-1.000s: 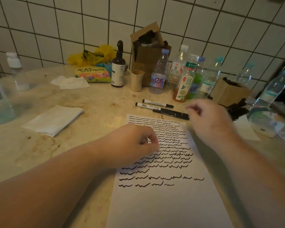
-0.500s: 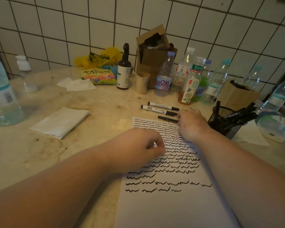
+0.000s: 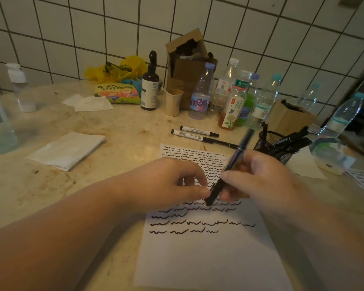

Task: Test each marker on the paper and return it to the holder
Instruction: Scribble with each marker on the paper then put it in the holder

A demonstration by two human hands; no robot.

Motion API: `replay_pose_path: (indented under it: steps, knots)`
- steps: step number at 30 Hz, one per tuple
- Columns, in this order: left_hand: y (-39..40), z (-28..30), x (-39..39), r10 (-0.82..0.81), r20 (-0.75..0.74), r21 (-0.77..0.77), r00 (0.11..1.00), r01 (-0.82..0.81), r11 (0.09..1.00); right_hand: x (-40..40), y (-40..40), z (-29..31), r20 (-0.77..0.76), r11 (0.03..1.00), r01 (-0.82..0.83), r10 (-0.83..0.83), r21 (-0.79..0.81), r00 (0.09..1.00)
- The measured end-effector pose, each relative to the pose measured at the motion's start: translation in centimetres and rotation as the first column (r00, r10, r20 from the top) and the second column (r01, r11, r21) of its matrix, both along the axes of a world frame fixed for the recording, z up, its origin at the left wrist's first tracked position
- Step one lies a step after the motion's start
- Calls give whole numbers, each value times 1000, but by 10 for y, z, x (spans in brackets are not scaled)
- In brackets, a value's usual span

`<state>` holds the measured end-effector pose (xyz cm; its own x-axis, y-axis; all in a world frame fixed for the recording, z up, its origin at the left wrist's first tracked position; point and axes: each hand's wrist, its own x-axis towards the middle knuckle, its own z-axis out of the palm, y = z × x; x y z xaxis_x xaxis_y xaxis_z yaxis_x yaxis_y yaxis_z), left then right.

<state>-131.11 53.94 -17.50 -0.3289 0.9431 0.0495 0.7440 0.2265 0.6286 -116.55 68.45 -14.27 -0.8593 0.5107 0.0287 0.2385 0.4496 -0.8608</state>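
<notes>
Since a moment ago the right hand (image 3: 259, 177) has lifted a slim black marker (image 3: 229, 168) off the counter, fingers closed round its barrel, tilted over the white squiggle-covered paper (image 3: 208, 248). Left hand (image 3: 168, 183), loosely curled, pinches its lower end. Beyond the grip stands the black mesh holder (image 3: 271, 145).

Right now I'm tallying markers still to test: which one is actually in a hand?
The all-black marker held by the right hand, tilted over the paper. The two white-barrelled markers lie loose on the counter; the others stand in the mesh holder.
</notes>
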Motion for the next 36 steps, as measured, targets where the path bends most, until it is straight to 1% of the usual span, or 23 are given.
replay_pose_path:
  steps: [1,4,7,8,13,15,16,18,20,22,23,24,25,26,27,28,29,30,31,32,36]
  knots:
    - [-1,2,2,-34,-16,-4,999,34,999,8,-3,-3,-55,998,-16,13,-62,998]
    - [-3,3,7,-114,-84,-34,990,112,993,23,-9,-19,-189,992,-66,44,-110,981]
    - [-3,2,8,-132,-108,-44,985,127,991,27,-11,-36,-290,939,-127,30,-320,957]
    - [-4,2,8,-134,-93,-46,987,130,990,29,-11,-39,-303,929,-154,48,-336,952]
    - [-7,3,13,-197,-70,-39,978,195,980,30,-9,-41,-338,932,-234,132,-278,932]
    - [-7,6,13,-243,15,-61,970,243,968,31,-5,-42,-345,941,-247,159,-230,925]
    - [-8,8,13,-280,97,-75,955,288,955,31,-4,-42,-349,939,-273,190,-209,918]
    - [-8,10,15,-353,298,-90,887,395,914,32,-1,-43,-360,910,-361,273,-204,892]
    - [-10,7,14,-398,441,-106,804,487,867,34,1,-41,-396,873,-424,310,-241,864]
    - [-14,4,8,-419,512,-134,750,552,823,37,7,-38,-467,860,-418,252,-294,847]
    - [-17,3,4,-412,540,-129,734,556,821,39,11,-36,-491,863,-389,199,-322,848]
    - [-18,3,1,-382,555,-111,739,521,847,41,16,-35,-492,881,-336,142,-332,859]
    - [-17,4,-2,-328,526,-92,784,436,895,43,19,-36,-467,911,-255,80,-324,881]
    - [-14,5,-3,-247,440,-81,863,313,946,44,21,-37,-420,941,-159,20,-298,907]
    - [-10,4,-3,-141,301,-73,943,170,983,43,21,-38,-360,964,-68,-29,-256,933]
    - [-5,2,-2,-40,124,-69,991,49,996,41,21,-40,-295,978,0,-63,-208,954]
    - [-1,0,-2,10,-55,-79,998,-14,997,39,20,-41,-229,984,49,-88,-169,969]
    - [1,-2,-1,11,-187,-101,982,-30,994,37,18,-42,-172,986,82,-106,-145,979]
    - [1,-4,-2,-7,-252,-129,968,-26,991,36,16,-42,-127,985,104,-122,-134,984]
    - [0,-6,-2,-17,-264,-151,964,-24,988,36,14,-41,-97,984,116,-130,-132,987]
    - [-3,-9,-6,-19,-261,-147,965,-20,989,37,10,-41,-65,985,100,-111,-143,992]
